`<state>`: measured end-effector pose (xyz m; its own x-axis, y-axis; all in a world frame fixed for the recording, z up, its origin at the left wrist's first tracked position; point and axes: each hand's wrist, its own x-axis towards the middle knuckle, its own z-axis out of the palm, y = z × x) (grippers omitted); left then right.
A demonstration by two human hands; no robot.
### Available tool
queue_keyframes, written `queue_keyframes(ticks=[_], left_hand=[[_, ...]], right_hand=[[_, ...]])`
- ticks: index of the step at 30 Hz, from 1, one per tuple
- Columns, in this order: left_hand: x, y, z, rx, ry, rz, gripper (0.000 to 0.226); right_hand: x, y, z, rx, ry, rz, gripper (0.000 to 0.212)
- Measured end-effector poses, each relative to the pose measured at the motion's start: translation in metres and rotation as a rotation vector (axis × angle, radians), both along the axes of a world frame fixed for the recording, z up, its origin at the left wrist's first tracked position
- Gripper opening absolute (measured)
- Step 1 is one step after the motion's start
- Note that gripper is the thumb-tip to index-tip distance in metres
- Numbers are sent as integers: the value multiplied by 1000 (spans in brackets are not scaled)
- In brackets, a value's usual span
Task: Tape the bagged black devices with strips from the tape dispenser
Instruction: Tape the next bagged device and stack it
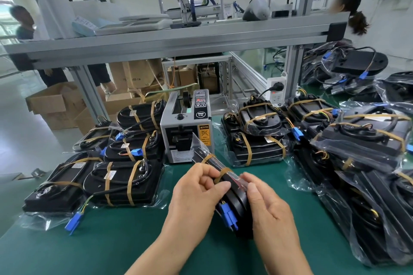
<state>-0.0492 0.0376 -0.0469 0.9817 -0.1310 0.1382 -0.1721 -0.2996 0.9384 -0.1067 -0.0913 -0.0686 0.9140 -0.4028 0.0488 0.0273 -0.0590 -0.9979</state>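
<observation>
A bagged black device (238, 204) stands on its edge above the green mat, held between both hands. My left hand (196, 192) grips its left side, thumb pressing a brown tape strip (221, 174) that wraps over the top. On the right side, my right hand (268, 205) holds the device with its thumb on the bag. A second tape band (206, 158) crosses the far end. A blue connector (228, 215) hangs at the near end. The grey tape dispenser (186, 127) stands just behind the device.
Taped bagged devices are stacked left (120, 183) and right (257, 140) of the dispenser. A heap of bagged devices (368, 163) fills the right side. An aluminium shelf frame (169, 40) crosses above. People stand in the background.
</observation>
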Motion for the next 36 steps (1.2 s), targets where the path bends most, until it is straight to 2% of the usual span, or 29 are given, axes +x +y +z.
queue_keyframes(ticks=[3,7,11,13,16,18,20,22,25,31,34,36], left_hand=[[-1,-1,-3,-27,-18,10,21],[-1,-3,-6,-55,-3,15,24],[0,-4,-8,-66,19,3,23],[3,2,-3,-65,53,-59,18],[22,18,8,-175,158,-96,10],[49,28,10,-320,222,92,17],[81,32,13,-468,313,279,13],[108,28,15,-578,458,357,14],[135,18,11,-655,590,400,21],[155,8,12,-800,642,524,16],[152,0,14,-836,585,624,18],[144,-1,13,-825,510,620,20]], right_hand=[[9,-10,20,-162,-36,15,33],[47,-17,57,-548,-17,178,39],[95,-2,74,-743,115,374,50],[110,4,72,-792,223,494,48],[117,1,61,-745,278,564,25],[116,-4,55,-702,251,533,27],[116,-8,51,-655,236,467,29],[115,-9,48,-591,234,415,24],[113,-8,46,-532,246,389,28],[111,-6,45,-525,209,388,30],[112,-6,44,-539,200,384,31],[112,-8,44,-533,200,382,31]])
